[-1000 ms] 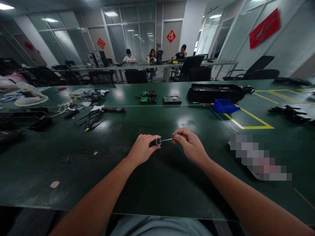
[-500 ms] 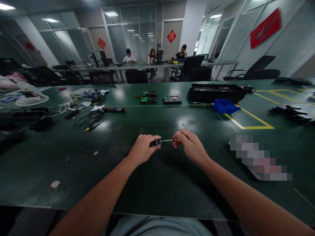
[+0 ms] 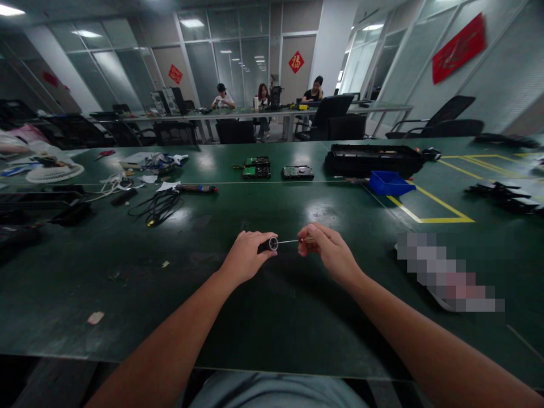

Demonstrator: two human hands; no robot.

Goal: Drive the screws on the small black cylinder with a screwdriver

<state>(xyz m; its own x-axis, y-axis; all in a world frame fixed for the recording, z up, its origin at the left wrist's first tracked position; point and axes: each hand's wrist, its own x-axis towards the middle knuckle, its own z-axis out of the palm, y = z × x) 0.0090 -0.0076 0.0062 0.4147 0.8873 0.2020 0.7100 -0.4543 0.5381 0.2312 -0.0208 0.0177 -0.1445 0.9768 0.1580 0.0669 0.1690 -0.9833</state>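
Observation:
Between the thumb and fingers of my left hand (image 3: 246, 258) is a small dark cylindrical part (image 3: 273, 244) with a pale ring at its open end, which faces right. My right hand (image 3: 327, 247) is closed around the handle of a screwdriver (image 3: 288, 242). Its thin metal shaft points left and reaches into the ringed end of the part; the tip is hidden inside. Both hands are just above the green table (image 3: 272, 328), near its middle.
Hard drives (image 3: 298, 171) and green circuit boards (image 3: 256, 170) lie farther back. A black housing (image 3: 374, 161) and a blue tray (image 3: 390, 183) are at back right. Coiled black cable (image 3: 159, 207) lies left. A blurred-out object (image 3: 446, 275) sits right. Several people sit at a far table.
The fingers of my right hand have shifted slightly on the screwdriver, and more of its handle shows. My left hand holds the cylindrical part in nearly the same place.

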